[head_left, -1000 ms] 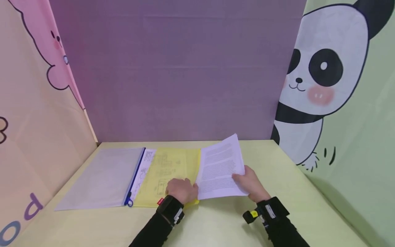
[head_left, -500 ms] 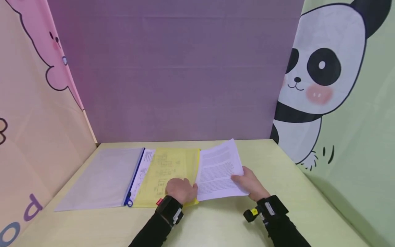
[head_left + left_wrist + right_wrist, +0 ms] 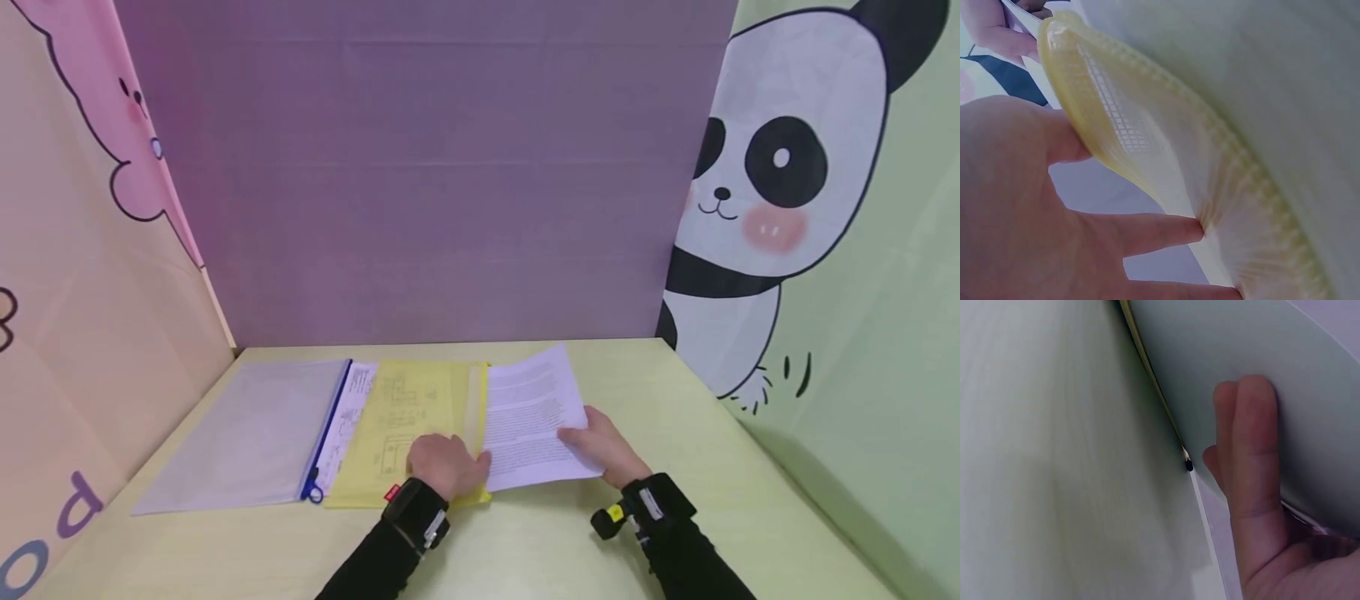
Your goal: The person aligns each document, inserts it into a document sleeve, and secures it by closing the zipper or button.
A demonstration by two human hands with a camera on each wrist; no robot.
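Note:
A yellow translucent document bag (image 3: pixel 405 400) with a mesh lining and a red tag lies on the table. My left hand (image 3: pixel 448 467) holds its right edge near the front corner. In the left wrist view, the thumb is at the rim of the raised mouth and the fingertips press into the gathered film (image 3: pixel 1210 206). My right hand (image 3: pixel 609 446) grips printed paper (image 3: pixel 528 417) by its right side, thumb on top and fingers (image 3: pixel 1257 444) beneath. The paper's left edge meets the bag's mouth; how far it reaches inside is hidden.
Left of the yellow bag lies a whitish translucent bag (image 3: pixel 240 433) with a blue zipper (image 3: pixel 330 425) and a blue puller (image 3: pixel 315 493). A strip of printed sheet (image 3: pixel 348 417) shows between the bags. A purple wall (image 3: pixel 450 183) stands behind the table.
The paper has shifted slightly left and its far corner has lowered, my right hand moving with it. My left thumb and the bag's right edge have moved slightly right.

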